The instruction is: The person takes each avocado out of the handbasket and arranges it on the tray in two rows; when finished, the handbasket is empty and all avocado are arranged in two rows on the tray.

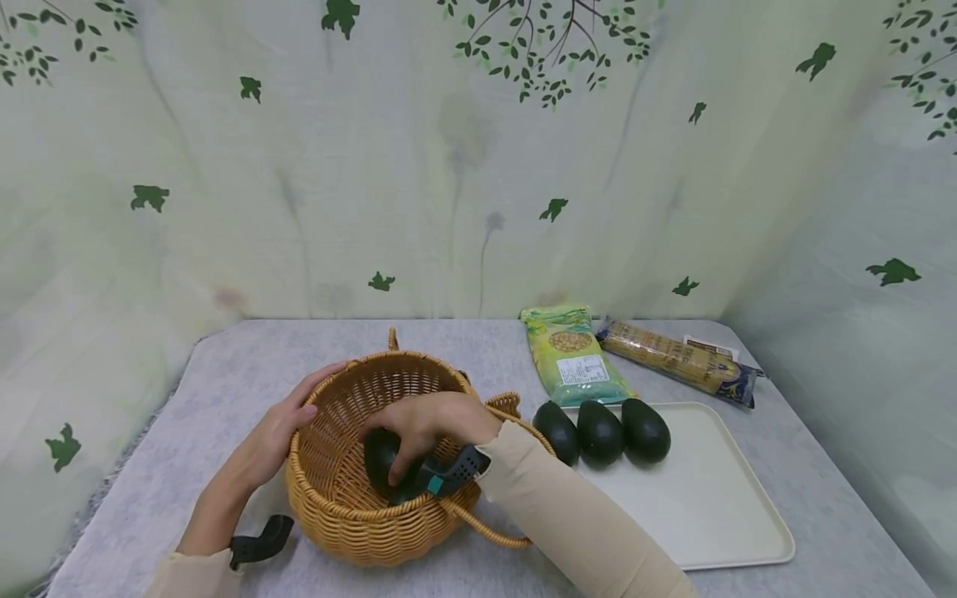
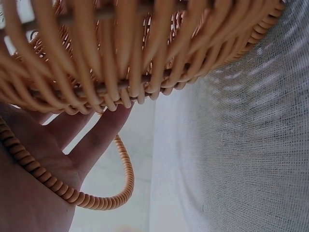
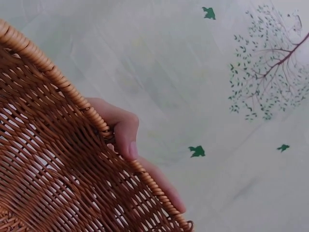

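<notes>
A round wicker basket (image 1: 374, 531) stands on the table in the head view, tilted a little toward me. My left hand (image 1: 272, 440) holds its left rim, with the thumb hooked over the edge (image 3: 126, 135) and fingers against the outer weave, as the left wrist view (image 2: 91, 140) also shows. Inside the basket, my right hand (image 1: 434, 419) grips a dark green avocado (image 1: 380, 465) from above, thumb and fingers on either side. The hand covers part of that avocado. The right wrist view shows the basket's inner wall (image 3: 63, 159) but not the avocado.
Three more avocados (image 1: 600, 433) sit in a row at the back left of a white tray (image 1: 725, 507), right of the basket. Behind them lie a green bag of beans (image 1: 571, 353) and a long pasta packet (image 1: 676, 359). A wicker handle (image 1: 489, 533) loops beneath my right forearm.
</notes>
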A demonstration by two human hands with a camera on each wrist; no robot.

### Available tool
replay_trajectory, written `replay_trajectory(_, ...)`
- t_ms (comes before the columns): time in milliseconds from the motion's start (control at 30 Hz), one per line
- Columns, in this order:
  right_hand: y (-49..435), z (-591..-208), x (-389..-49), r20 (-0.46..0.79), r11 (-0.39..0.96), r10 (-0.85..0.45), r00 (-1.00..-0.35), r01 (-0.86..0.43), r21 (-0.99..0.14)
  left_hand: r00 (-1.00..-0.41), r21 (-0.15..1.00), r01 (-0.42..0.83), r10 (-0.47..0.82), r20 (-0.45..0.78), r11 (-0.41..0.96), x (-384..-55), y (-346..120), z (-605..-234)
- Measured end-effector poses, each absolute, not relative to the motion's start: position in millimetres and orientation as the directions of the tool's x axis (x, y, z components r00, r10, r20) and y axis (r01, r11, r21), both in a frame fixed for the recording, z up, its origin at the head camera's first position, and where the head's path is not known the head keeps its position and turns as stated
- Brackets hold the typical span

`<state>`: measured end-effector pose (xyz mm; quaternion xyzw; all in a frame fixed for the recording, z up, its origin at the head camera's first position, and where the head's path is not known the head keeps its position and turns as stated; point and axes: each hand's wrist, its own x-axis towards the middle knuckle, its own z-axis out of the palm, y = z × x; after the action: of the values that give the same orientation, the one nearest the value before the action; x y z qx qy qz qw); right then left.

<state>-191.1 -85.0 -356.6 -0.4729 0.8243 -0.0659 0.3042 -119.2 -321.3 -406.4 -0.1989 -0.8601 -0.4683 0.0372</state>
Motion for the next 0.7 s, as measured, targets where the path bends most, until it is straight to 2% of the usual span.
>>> replay_trajectory(200,-85.8,-355.1,-191.9,-0.415,0.532,-0.832,-0.367,-0.739,-0.413,-0.914,0.797,0.383,0.315,0.255,0.467,-119.6,-321.2,-405.2)
replay_trajectory(533,-86.2,-351.8,-192.6,-0.332,0.444,-0.889,-0.314,-0.768,-0.462,-0.913,0.784,0.39,0.316,0.258,0.484,-118.3,-323.4,-405.8)
replay_trajectory(700,-85.7,-349.3,-192.0,-0.303,0.432,-0.898,-0.319,-0.768,-0.472,-0.916,0.788,0.38,0.317,0.247,0.484,-118.0,-323.8,-405.6)
